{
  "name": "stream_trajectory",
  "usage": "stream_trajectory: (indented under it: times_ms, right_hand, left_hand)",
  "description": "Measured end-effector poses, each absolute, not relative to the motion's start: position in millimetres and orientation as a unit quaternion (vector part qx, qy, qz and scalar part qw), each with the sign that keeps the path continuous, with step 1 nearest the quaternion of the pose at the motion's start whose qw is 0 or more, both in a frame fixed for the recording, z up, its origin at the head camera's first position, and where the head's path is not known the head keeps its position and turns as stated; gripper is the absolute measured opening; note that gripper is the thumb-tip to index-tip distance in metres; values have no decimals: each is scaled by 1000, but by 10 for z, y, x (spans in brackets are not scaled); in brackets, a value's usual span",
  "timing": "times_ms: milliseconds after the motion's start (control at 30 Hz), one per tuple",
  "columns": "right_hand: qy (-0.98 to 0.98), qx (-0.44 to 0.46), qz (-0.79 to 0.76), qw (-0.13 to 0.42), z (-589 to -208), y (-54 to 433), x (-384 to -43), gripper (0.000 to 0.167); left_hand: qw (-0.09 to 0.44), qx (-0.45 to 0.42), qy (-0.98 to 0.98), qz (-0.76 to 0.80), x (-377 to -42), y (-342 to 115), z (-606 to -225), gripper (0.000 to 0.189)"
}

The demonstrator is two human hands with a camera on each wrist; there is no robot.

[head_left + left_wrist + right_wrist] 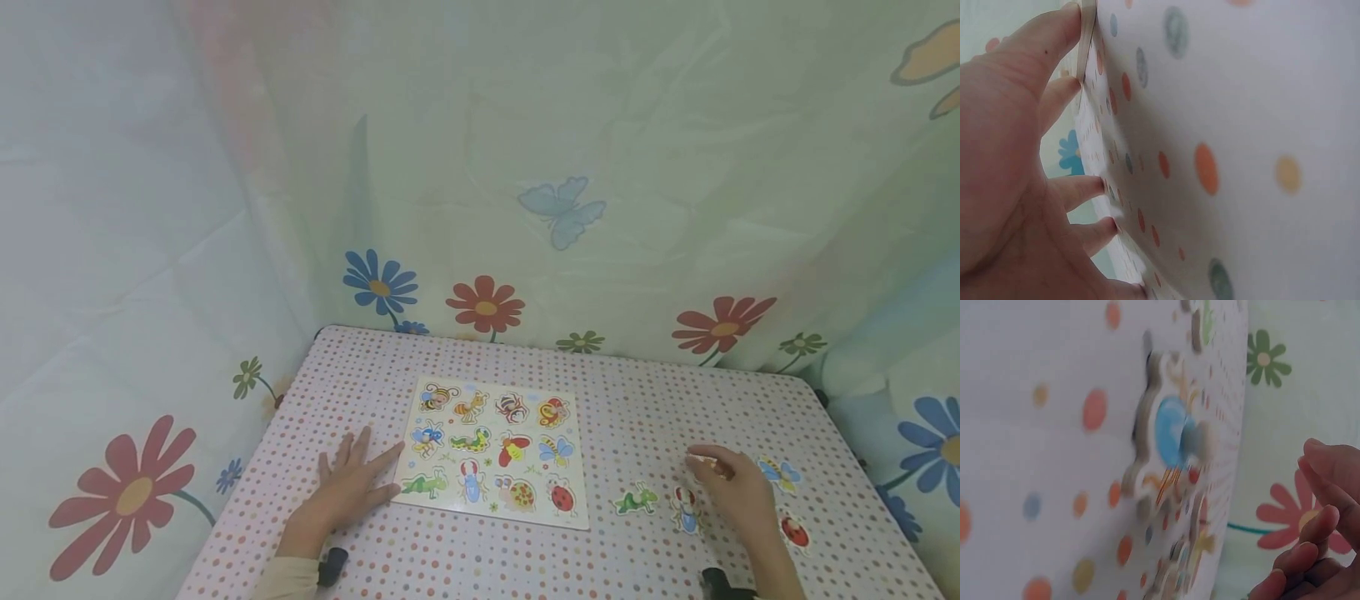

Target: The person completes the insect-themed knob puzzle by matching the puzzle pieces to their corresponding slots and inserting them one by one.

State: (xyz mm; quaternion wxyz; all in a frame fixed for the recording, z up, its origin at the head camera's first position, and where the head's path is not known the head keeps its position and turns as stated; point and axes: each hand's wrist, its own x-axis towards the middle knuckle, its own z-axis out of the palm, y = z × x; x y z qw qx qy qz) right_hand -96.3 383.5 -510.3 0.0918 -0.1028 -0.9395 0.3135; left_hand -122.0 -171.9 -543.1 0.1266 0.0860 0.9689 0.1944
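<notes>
A puzzle board [491,512] printed with several cartoon insects lies flat on the dotted table. My left hand [348,487] rests at its left side with fingers spread; in the left wrist view, thumb and forefinger touch the board's edge [1087,37]. My right hand [738,492] hovers over the loose pieces, fingers loosely bent, with nothing visible between them in the right wrist view. Partly hidden by its fingers is a pale piece with orange marks [707,459]. Close by lie a blue-and-red beetle piece [686,512], also seen as a knobbed blue piece [1169,431], and a green grasshopper piece [637,499].
Right of my right hand lie a blue-winged insect piece [780,474] and a ladybug piece [794,532]. The dotted table [480,567] meets a flower-printed curtain [480,167] at its back and sides.
</notes>
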Motion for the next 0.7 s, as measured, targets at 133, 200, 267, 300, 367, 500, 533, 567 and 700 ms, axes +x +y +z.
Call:
stream_trajectory:
  times_ms: [133, 200, 267, 300, 367, 500, 533, 567, 700]
  right_hand:
    - [-939, -133, 305, 82, -5153, 3963, -936, 39]
    - [-937, -158, 303, 76, -5176, 4007, -932, 40]
    - [-936, -178, 296, 67, -5190, 4043, -939, 43]
    - [-935, -187, 297, 61, -5194, 4055, -942, 44]
    - [-933, -199, 295, 44, -5201, 4085, -951, 50]
    - [-929, -218, 298, 21, -5210, 4121, -965, 52]
    - [-928, -221, 298, 19, -5216, 4131, -969, 51]
    - [-928, -221, 298, 19, -5221, 4141, -974, 50]
    - [-928, -226, 294, 35, -5245, 4175, -1013, 42]
  left_hand:
    - [125, 87, 969, 194, -1217, -1721, -5428, 64]
    - [124, 88, 969, 194, -1216, -1721, -5432, 64]
    - [123, 88, 970, 192, -1215, -1721, -5435, 64]
    - [123, 88, 970, 192, -1215, -1721, -5437, 64]
    - [122, 88, 970, 191, -1216, -1722, -5440, 64]
    - [122, 90, 970, 189, -1218, -1724, -5440, 64]
    - [122, 90, 970, 190, -1218, -1724, -5438, 64]
    - [122, 91, 970, 190, -1218, -1725, -5436, 64]
    - [120, 92, 969, 193, -1218, -1727, -5433, 64]
